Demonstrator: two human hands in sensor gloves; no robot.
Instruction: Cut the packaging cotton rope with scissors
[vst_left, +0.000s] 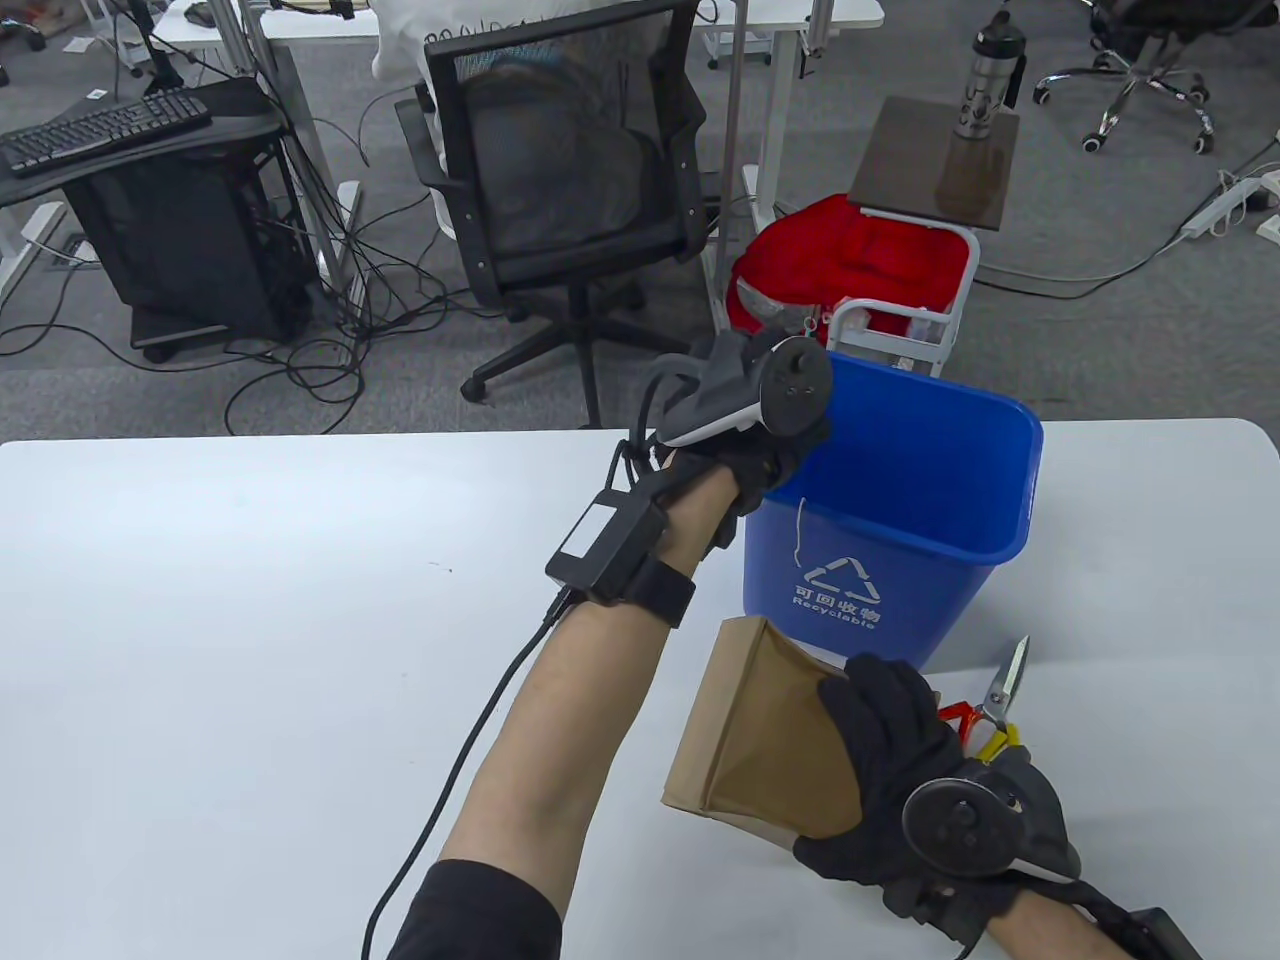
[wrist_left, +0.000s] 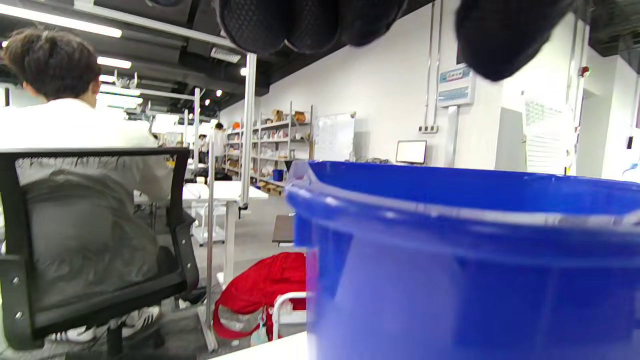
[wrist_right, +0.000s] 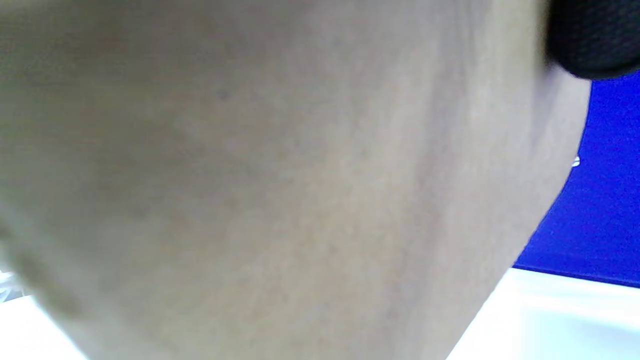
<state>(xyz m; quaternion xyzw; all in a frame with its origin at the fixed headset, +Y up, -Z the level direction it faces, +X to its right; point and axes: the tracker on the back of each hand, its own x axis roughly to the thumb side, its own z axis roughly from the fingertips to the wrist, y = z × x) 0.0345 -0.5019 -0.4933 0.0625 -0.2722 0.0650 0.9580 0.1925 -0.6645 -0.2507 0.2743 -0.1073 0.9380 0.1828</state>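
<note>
Both hands partly hidden. Right hand (vst_left: 900, 760) grips paper bag (vst_left: 760, 740); scissors (vst_left: 1000, 700) half covered. Left hand (vst_left: 770, 450) at blue bin (vst_left: 1000, 480), fingers unclear, rope (vst_left: 800, 530) dangling.

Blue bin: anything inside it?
The blue bin shows only bare blue inner walls in the table view; its bottom is hidden by the near wall. A thin white rope hangs from the left hand at the rim, outside the front wall.
</note>
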